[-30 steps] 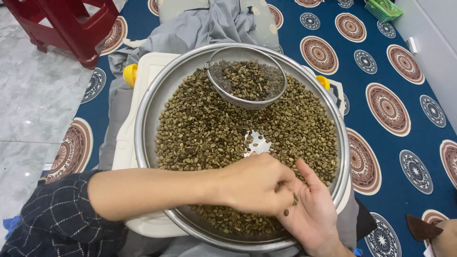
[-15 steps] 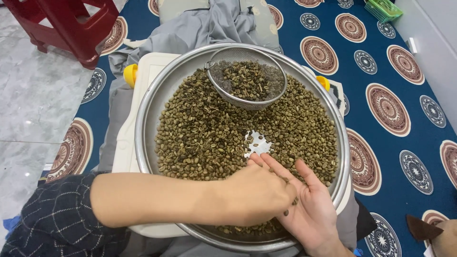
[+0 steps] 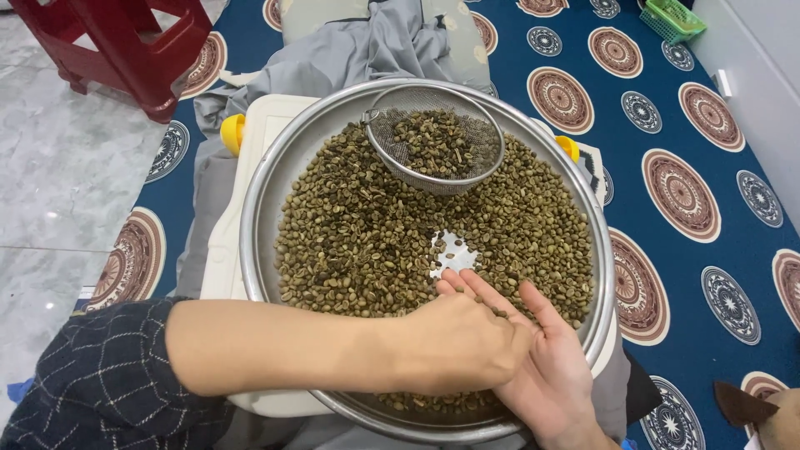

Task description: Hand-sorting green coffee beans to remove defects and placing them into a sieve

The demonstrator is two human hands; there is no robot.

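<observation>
Since a second ago the left hand [image 3: 454, 342] has uncurled, its fingers now stretched flat across the beans [image 3: 375, 225] toward the bare patch [image 3: 454, 254] of metal near the middle of the round steel tray [image 3: 267, 175]. Its grip is loose and apart, clamped on nothing. Beneath and just beside it, the right hand [image 3: 554, 375] lies palm up and open at the tray's near rim, touching the left. A wire mesh strainer [image 3: 435, 148] holding a few beans sits on the heap at the far side. Under the tray is a white container [image 3: 250, 150] on a patterned blue mat [image 3: 692, 108].
</observation>
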